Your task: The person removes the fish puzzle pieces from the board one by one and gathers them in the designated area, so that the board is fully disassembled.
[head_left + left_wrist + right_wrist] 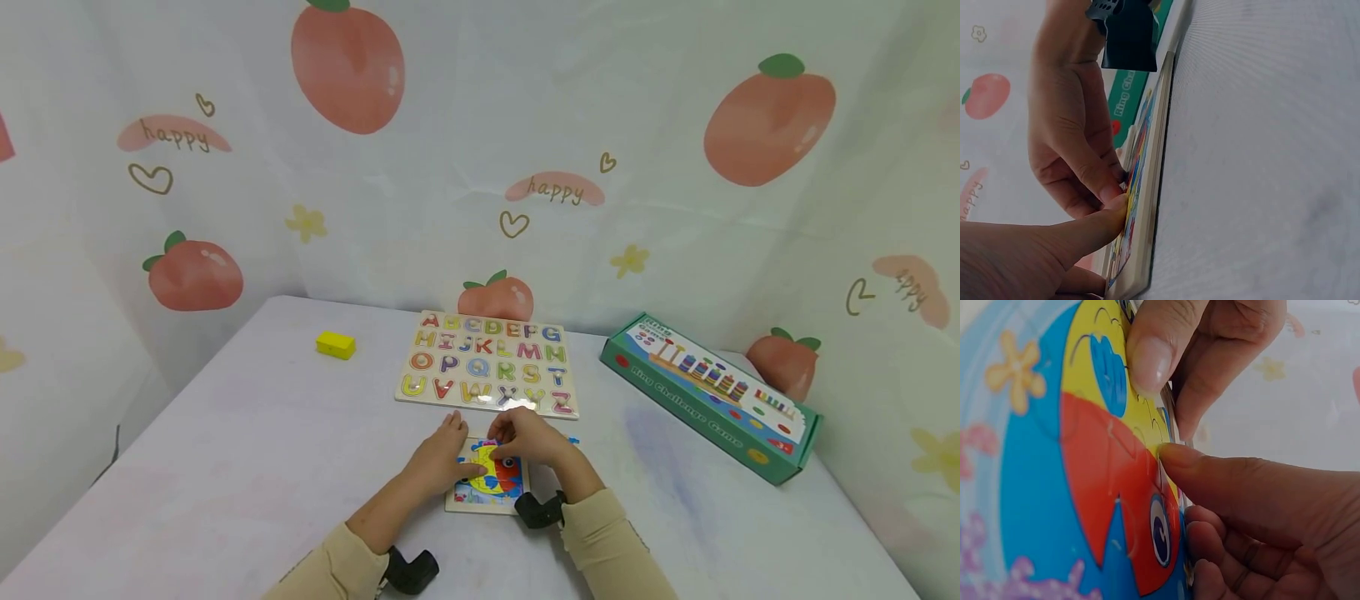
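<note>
A fish jigsaw puzzle in a wooden tray lies on the table, its yellow and red fish on a blue sea background. My left hand holds its left side, thumb on the yellow part and the other fingers along the edge. Over the upper part is my right hand; its thumb presses near where red meets yellow, with the other fingers curled at the far edge. The two thumbs come close together in the right wrist view. A small blue piece shows just beyond my right hand.
Behind the puzzle lies a wooden alphabet board with coloured letters. A yellow block sits at the back left. The green Ring Challenge Game box stands at the right, angled along the table edge. A fruit-print cloth hangs behind.
</note>
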Motion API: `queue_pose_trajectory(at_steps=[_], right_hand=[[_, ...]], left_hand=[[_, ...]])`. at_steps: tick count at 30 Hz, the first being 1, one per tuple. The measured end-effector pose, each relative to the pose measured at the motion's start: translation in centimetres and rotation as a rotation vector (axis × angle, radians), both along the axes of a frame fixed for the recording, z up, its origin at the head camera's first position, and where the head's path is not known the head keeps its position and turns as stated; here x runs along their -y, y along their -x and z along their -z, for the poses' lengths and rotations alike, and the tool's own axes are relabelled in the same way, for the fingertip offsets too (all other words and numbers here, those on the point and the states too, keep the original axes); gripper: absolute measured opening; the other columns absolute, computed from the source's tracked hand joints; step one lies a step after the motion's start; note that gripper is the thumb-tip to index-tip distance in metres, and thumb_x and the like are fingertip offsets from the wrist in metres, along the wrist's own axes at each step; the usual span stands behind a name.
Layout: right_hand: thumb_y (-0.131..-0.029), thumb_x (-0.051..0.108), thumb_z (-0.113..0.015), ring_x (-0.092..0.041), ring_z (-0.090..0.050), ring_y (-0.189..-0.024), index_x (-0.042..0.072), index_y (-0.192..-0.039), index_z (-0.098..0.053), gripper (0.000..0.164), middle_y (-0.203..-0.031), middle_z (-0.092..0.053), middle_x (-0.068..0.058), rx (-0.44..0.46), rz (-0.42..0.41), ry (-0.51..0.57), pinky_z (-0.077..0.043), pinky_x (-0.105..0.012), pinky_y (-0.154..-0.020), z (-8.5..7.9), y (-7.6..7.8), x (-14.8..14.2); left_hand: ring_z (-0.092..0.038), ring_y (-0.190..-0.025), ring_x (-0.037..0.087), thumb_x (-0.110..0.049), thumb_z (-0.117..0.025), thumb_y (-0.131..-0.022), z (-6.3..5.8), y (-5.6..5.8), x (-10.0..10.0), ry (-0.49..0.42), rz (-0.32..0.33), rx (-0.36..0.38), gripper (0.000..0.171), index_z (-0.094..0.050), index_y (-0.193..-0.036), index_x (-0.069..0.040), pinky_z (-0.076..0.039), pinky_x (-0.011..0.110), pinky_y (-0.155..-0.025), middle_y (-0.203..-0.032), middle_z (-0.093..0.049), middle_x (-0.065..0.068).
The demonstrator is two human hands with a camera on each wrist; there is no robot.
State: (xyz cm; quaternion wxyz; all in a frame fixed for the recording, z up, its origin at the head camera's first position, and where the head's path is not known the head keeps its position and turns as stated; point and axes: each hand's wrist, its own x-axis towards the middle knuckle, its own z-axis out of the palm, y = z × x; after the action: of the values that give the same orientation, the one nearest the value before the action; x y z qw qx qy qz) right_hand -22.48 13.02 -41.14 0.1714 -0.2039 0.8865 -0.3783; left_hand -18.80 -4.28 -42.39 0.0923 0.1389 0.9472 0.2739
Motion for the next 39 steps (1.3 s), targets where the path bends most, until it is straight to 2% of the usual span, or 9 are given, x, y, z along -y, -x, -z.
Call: queue_pose_trajectory(at_steps=[17,39], right_hand=[[-0.076,0.003,-0.074,-0.013,-0.051,-0.071,0.002,-0.089,-0.064,0.017,-0.079,-0.058,-0.001,0.01,0.006,0.003,-0.05,-0.021,-0.068,0.0,0.08,-0.19],[-0.08,0.002,-0.07,-0.013,-0.052,-0.072,0.002,-0.091,-0.068,0.011,-0.082,-0.062,-0.002,0.018,0.038,0.013,-0.052,-0.023,-0.07,0.28,0.4,-0.38]], left_hand=[[-0.029,-0.138,0.038,-0.032,-0.074,-0.078,0.51,0.23,-0.09,0.0,-0.008,0.005,0.076,-0.044,-0.133,0.01,-0.036,0.05,-0.106,-0.147,-0.032,0.026],[-0.03,-0.137,0.038,-0.032,-0.074,-0.078,0.15,0.02,-0.12,0.008,-0.014,-0.001,0.074,-0.045,-0.133,0.009,-0.037,0.051,-0.105,-0.147,-0.033,0.025]])
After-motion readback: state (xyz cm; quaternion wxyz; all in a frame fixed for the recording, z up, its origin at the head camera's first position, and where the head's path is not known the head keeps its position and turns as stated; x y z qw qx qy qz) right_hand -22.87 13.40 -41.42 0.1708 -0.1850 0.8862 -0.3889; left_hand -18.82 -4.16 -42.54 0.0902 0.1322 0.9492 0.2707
